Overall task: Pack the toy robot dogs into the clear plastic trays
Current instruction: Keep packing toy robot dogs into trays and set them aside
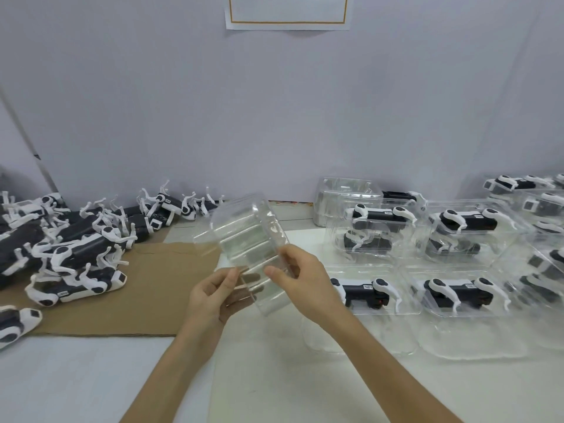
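An empty clear plastic tray is held tilted above the table's middle. My left hand grips its near lower edge, and my right hand pinches its right edge. A pile of black-and-white toy robot dogs lies loose at the left, partly on a brown cardboard sheet. At the right, several clear trays each hold a dog, such as the nearest packed tray.
A stack of empty clear trays stands at the back by the grey wall. Flat clear lids lie at the front right. One loose dog lies at the far left edge. A paper sign hangs on the wall.
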